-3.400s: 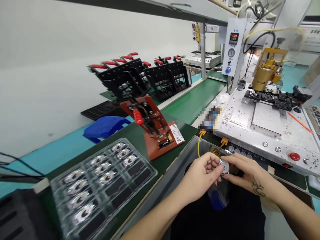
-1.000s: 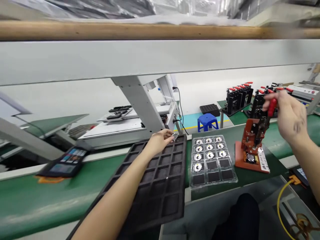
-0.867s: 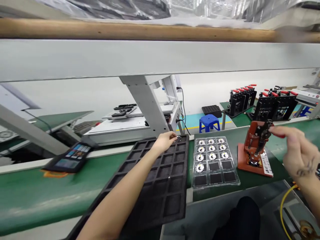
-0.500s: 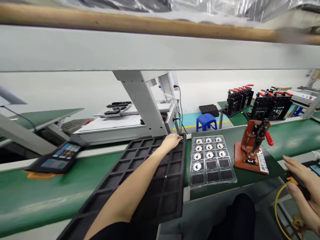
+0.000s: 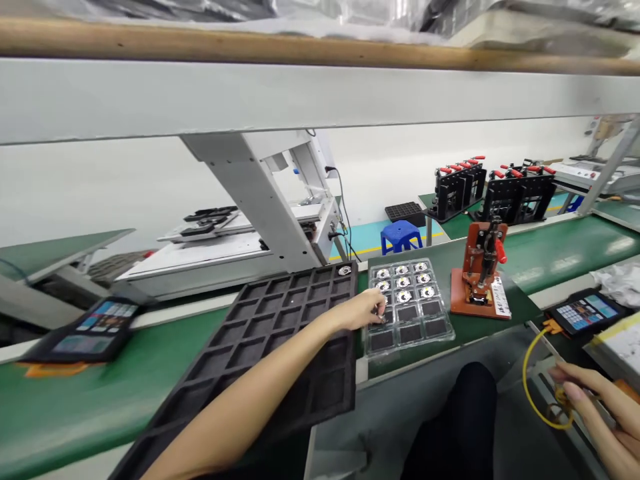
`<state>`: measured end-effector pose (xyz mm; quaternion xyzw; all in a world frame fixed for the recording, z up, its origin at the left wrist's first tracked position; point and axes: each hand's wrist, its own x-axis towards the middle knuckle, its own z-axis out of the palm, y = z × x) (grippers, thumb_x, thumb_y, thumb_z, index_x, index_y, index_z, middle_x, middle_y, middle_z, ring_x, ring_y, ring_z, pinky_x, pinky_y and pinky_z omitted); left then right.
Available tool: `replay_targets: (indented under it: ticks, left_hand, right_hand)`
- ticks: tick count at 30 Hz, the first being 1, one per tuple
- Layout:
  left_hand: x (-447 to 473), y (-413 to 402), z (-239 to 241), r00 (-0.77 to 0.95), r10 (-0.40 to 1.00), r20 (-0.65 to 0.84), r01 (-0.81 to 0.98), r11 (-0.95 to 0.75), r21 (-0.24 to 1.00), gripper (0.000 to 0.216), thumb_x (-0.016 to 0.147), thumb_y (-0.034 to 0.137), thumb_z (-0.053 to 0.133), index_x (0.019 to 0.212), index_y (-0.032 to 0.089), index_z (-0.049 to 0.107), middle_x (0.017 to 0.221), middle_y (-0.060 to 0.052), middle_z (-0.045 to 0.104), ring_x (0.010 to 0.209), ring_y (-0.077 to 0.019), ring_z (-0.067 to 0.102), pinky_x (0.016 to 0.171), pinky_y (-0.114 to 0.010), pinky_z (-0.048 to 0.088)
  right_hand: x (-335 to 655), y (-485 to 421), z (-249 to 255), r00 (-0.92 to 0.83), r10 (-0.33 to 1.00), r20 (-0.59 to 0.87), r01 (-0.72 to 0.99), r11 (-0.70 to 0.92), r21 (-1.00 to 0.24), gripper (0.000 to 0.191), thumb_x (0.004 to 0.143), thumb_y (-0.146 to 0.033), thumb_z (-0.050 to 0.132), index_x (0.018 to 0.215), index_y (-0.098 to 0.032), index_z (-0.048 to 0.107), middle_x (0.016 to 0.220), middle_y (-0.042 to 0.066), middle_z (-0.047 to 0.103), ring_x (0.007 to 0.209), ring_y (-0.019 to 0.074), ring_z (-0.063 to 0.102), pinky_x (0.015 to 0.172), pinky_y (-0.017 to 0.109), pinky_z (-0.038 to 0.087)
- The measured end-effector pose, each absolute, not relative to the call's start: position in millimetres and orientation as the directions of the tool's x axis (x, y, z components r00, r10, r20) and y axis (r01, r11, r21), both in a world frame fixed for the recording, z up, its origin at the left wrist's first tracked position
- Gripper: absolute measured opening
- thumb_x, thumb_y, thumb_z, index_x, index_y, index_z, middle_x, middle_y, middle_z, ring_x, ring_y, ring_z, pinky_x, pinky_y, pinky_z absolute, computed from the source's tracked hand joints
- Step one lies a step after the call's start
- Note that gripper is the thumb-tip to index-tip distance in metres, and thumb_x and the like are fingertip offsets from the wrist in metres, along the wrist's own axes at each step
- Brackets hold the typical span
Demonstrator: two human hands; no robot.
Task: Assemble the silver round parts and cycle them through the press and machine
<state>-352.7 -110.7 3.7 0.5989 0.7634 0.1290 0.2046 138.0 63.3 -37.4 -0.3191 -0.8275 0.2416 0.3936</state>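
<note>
My left hand (image 5: 364, 309) is over the left column of the clear plastic tray (image 5: 411, 352), its fingertips curled together at a pocket in the fourth row. What they pinch is hidden. Round white parts with dark centres (image 5: 403, 297) sit in the tray's upper pockets; lower ones show dark bottoms. Beside it, the black foam tray (image 5: 280, 373) lies under my left forearm, with one round part (image 5: 345, 271) in its far right pocket. At lower right, my right hand (image 5: 603, 413) hovers by a yellow cable (image 5: 526, 373), fingers stretched and apart, holding nothing visible.
A red-brown toggle-clamp fixture (image 5: 481, 280) stands right of the clear tray. Handheld devices with screens lie at left (image 5: 95, 330) and right (image 5: 585, 312). A shelf beam (image 5: 300, 100) crosses overhead. A blue stool (image 5: 401, 237) stands beyond the green bench.
My left hand has moved from the black tray's far right pocket to the clear tray. A round part now shows in that black pocket. My right hand has dropped lower; the view has turned slightly right.
</note>
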Motion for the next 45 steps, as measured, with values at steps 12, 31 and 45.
replay_targets:
  ticks: [12, 31, 45]
  left_hand:
    - [-126.3, 9.6, 67.7, 0.584, 0.406, 0.703, 0.504, -0.86, 0.077, 0.018, 0.108, 0.012, 0.053, 0.117, 0.019, 0.066, 0.108, -0.012, 0.078, 0.098, -0.0227, 0.075, 0.086, -0.034, 0.06]
    - [35.1, 159.5, 82.6, 0.734, 0.458, 0.501, 0.344, -0.887, 0.307, 0.06, 0.103, 0.029, 0.066, 0.159, 0.027, 0.044, 0.157, -0.017, 0.056, 0.147, -0.0326, 0.055, 0.123, -0.053, 0.047]
    - [97.9, 308.9, 102.2, 0.758, 0.64, 0.124, 0.526, -0.713, 0.463, 0.047, 0.076, 0.046, 0.083, 0.114, 0.017, 0.078, 0.128, -0.013, 0.076, 0.12, -0.0334, 0.069, 0.098, -0.037, 0.054]
  right_hand:
    - [121.7, 31.7, 29.9, -0.592, 0.754, 0.283, 0.029, 0.371, -0.928, 0.064, 0.096, -0.046, 0.079, 0.151, -0.027, 0.054, 0.112, 0.006, 0.069, 0.087, 0.0194, 0.069, 0.076, 0.033, 0.061]
    - [284.2, 35.7, 55.4, 0.024, 0.887, 0.46, 0.504, 0.387, -0.772, 0.032, 0.083, -0.036, 0.08, 0.11, -0.021, 0.076, 0.072, -0.002, 0.065, 0.061, 0.0174, 0.062, 0.06, 0.03, 0.054]
    - [369.3, -24.5, 50.5, 0.253, 0.83, 0.497, 0.676, 0.215, -0.704, 0.039, 0.087, -0.046, 0.083, 0.119, -0.025, 0.077, 0.097, 0.006, 0.077, 0.073, 0.0207, 0.07, 0.064, 0.028, 0.061]
